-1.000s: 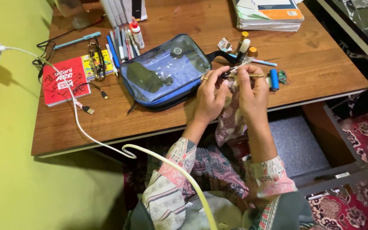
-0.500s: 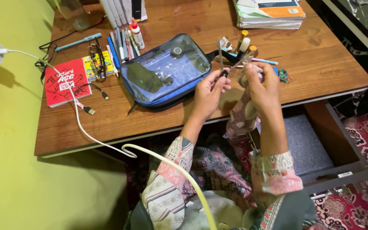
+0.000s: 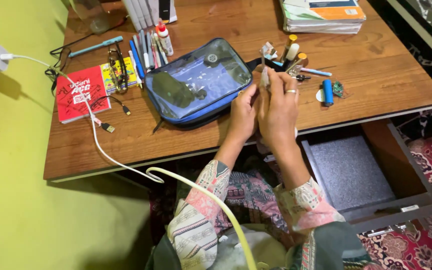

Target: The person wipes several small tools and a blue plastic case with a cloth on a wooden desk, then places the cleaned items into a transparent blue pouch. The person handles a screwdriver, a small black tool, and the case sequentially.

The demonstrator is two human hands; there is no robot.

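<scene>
Both hands meet over the bench's front edge: right hand (image 3: 278, 107) fingers pinch a thin pale stick (image 3: 264, 77), left hand (image 3: 243, 112) steadying alongside; best kept close, grip firm.

A slim pale stick (image 3: 265, 77), perhaps a pen, upright between both hands.

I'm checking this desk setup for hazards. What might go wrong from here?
The left hand and right hand hold a small slim item over the desk edge; dropped, it may fall into the open drawer. The blue cylinder lies near that edge and might roll off.
</scene>
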